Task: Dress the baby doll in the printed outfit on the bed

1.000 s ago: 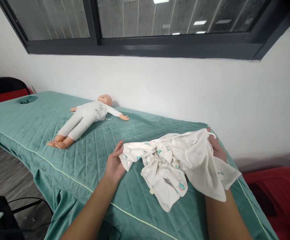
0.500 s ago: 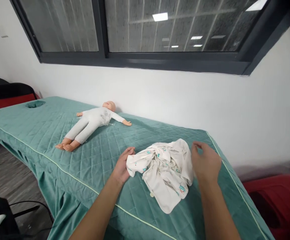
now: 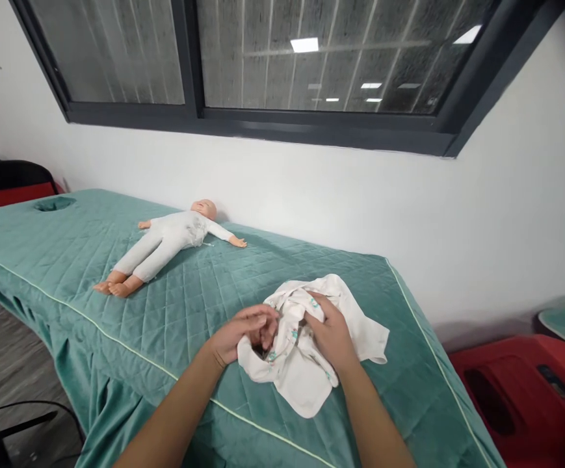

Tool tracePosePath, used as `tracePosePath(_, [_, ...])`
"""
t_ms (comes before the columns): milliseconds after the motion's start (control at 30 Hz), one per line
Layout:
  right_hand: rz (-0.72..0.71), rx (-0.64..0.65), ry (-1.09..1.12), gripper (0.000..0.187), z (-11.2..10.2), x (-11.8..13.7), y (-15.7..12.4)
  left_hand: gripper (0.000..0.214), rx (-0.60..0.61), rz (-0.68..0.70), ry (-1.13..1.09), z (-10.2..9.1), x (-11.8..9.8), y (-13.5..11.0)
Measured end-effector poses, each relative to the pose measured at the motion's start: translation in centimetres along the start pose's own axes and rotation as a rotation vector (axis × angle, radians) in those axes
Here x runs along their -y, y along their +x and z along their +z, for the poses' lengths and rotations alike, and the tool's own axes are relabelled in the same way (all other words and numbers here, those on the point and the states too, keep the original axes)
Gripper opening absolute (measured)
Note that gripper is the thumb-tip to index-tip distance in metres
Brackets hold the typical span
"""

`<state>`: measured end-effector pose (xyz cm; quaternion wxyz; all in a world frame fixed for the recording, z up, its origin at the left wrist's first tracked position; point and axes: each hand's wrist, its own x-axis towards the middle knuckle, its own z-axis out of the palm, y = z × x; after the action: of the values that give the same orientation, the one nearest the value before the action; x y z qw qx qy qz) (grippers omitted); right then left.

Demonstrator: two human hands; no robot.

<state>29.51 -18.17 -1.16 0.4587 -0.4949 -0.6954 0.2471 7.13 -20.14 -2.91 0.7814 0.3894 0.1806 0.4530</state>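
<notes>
A crumpled white baby shirt [image 3: 306, 383] with small teal and orange prints lies on the green quilted bed cover [image 3: 204, 299]. At its left side my left hand [image 3: 248, 328] is curled, its fingertips partly inside a fold or opening of the cloth. My right hand [image 3: 333, 335] grips the bunched fabric from above, thumb and fingers pinching it. What looks like a sleeve sticks out to the right of that hand. Farther back, a baby doll [image 3: 170, 237] with a white cloth body lies on its back, arms spread, apart from both hands.
The bed has a face hole [image 3: 54, 204] at its far left end. A white wall and a dark window frame [image 3: 262, 130] run behind it. A red plastic object [image 3: 530, 390] stands off the right edge. Black and red chairs [image 3: 13, 182] are at the far left.
My right hand has come left from beside the baby shirt and taken hold of its fabric. My left hand has moved into the cloth's left side. The shirt is bunched differently, one end stretching right.
</notes>
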Motion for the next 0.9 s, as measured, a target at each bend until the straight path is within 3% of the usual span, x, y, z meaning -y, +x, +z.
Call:
tracePosePath(100, [0.146, -0.143, 0.325, 0.024, -0.8, 0.7, -0.7, 0.025, -0.124, 0.123, -0.080, 0.1, 0.1, 0.5])
tracePosePath(200, [0.211, -0.202, 0.631, 0.017, -1.4, 1.0, -1.2, 0.036, -0.121, 0.137, 0.031, 0.3, 0.3, 0.4])
tracePosePath(367, [0.257, -0.109, 0.794, 0.036, -1.6, 1.0, -1.6, 0.045, -0.034, 0.107, 0.282, 0.8, 0.4, 0.0])
tracePosePath(500, [0.253, 0.092, 0.947, 0.024, -0.8, 1.2, -2.1, 0.068, -0.021, 0.060, 0.370, 1.1, 0.5, 0.0])
tracePosePath(567, [0.235, 0.203, 0.874, 0.015, -0.3, 1.4, -2.4, 0.080, -0.026, 0.045, 0.394, 1.2, 0.7, 0.1])
tracePosePath(633, [0.215, 0.265, 0.690, 0.023, 0.3, 1.9, -2.6, 0.079, -0.017, 0.069, 0.425, 1.3, 0.9, 0.2])
tracePosePath(767, [0.123, 0.319, 0.329, 0.052, 1.3, 2.7, -3.2, 0.042, -0.126, 0.225, 0.488, 1.4, 1.5, 0.4])
tracePosePath(900, [0.096, 0.209, 0.130, 0.062, 1.5, 2.3, -3.9, 0.010, -0.227, 0.284, 0.543, 1.2, 1.8, 0.4])
